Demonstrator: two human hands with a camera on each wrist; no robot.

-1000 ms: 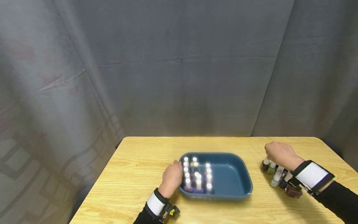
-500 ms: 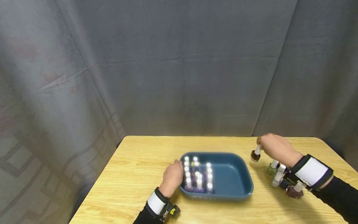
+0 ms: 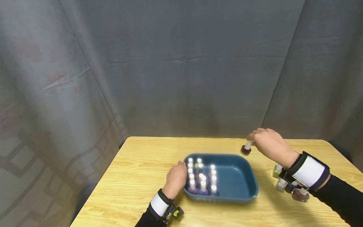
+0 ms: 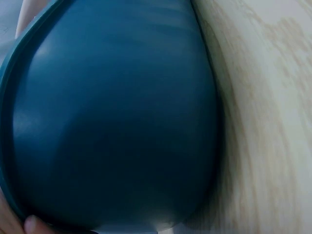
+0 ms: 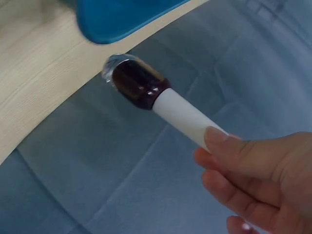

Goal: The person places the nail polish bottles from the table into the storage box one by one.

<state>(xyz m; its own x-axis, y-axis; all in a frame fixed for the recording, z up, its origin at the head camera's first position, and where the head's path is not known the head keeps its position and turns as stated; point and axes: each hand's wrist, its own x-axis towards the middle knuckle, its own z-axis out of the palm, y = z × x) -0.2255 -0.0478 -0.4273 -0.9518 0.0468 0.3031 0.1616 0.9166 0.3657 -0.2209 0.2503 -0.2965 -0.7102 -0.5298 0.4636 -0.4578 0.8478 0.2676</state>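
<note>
My right hand (image 3: 267,143) pinches the white cap of a nail polish bottle (image 5: 139,85) between thumb and fingers. The dark brown-red bottle hangs tilted, base outward, beyond the far right corner of a blue tray (image 3: 235,181). At the tray's left end, my left hand (image 3: 176,176) grips the rim; fingertips (image 4: 30,225) show at that rim in the left wrist view. Rows of white-capped nail polish bottles (image 3: 203,189) stand in the tray's left half, their caps glaring. The right half shows bare floor.
Below my right wrist, several more bottles are grouped on the wooden table (image 3: 136,176), among them a green bottle (image 3: 276,171) and a maroon bottle (image 3: 300,194), partly hidden by the wrist strap. A grey curtain (image 3: 187,69) hangs behind the table.
My right hand has lifted the brown-red nail polish bottle from the group at the right and carried it left toward the tray. My left hand stays on the tray rim.
</note>
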